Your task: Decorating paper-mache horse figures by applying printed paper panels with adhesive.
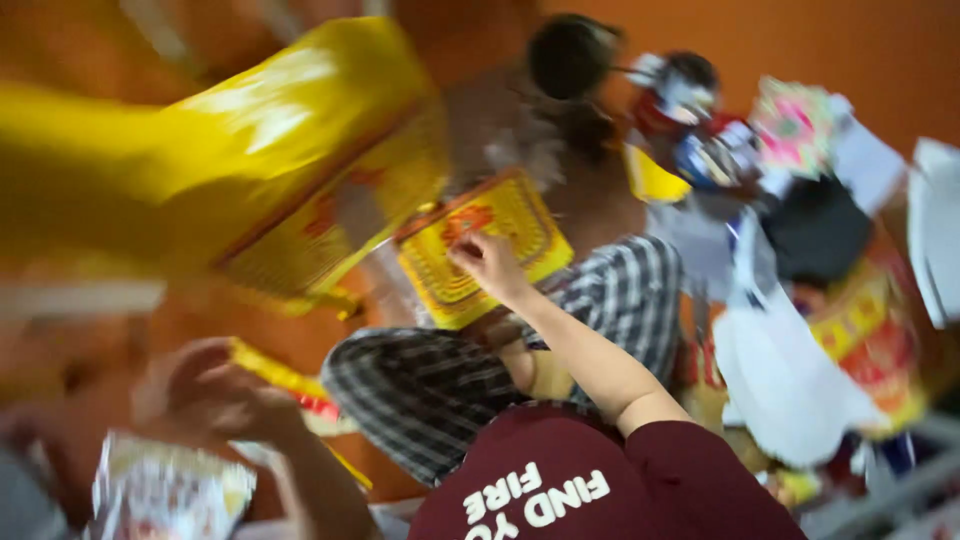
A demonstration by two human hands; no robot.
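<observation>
Above the checked trousers, a hand on a yellow paper block

Right hand [487, 262], on a maroon-sleeved arm, has its fingers curled onto the near edge of the yellow patterned block [487, 250], pinching it. Left hand [205, 395] is blurred, loosely curled near a yellow strip [275, 378]; whether it grips anything I cannot tell. Up and left of the right hand hangs a big yellow sheet [280, 160]; a heap of coloured paper goods [800, 250] lies off to its right
</observation>
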